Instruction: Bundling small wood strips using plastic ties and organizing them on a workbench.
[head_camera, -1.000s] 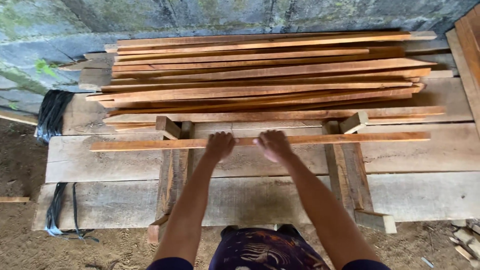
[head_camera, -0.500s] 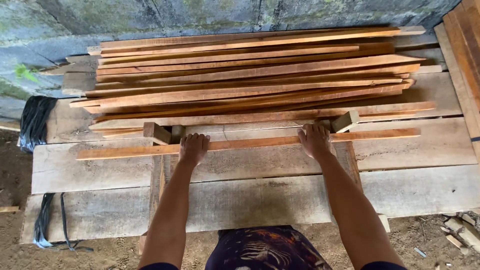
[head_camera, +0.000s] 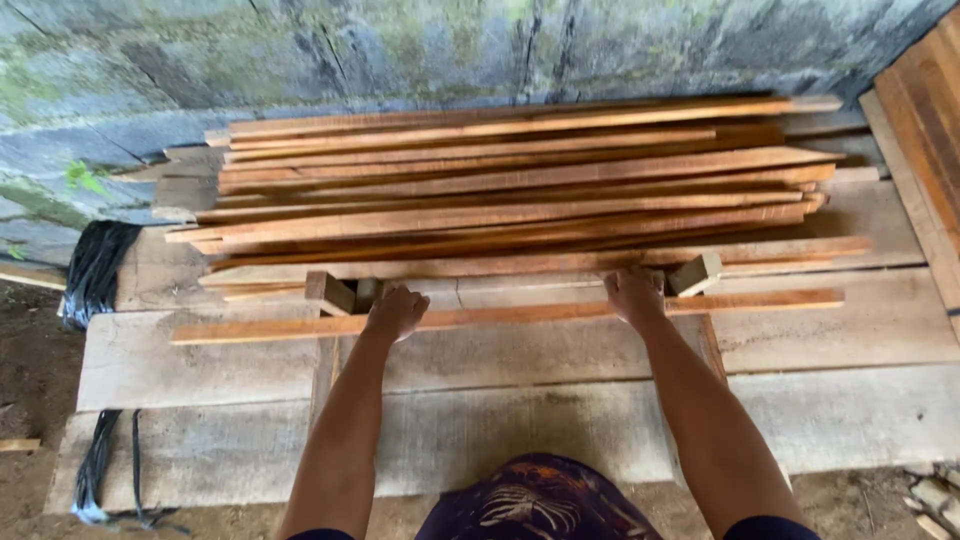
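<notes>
Left hand (head_camera: 396, 312) and right hand (head_camera: 634, 296) both clasp one long reddish wooden slat (head_camera: 505, 314), lying crosswise on the plank bench (head_camera: 560, 440), just before the slat stack (head_camera: 510, 190)

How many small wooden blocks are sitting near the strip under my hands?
2. One small wooden block sits just left of the left hand; the other sits just right of the right hand. Others may hide under the stacked strips.

soft, even daylight, no glare anywhere. shadows are weak, mostly tucked under the stacked wooden slats (head_camera: 520, 185). picture's pretty sharp overall, with slight wide-angle bending toward the edges and dimmer bottom corners.
</notes>
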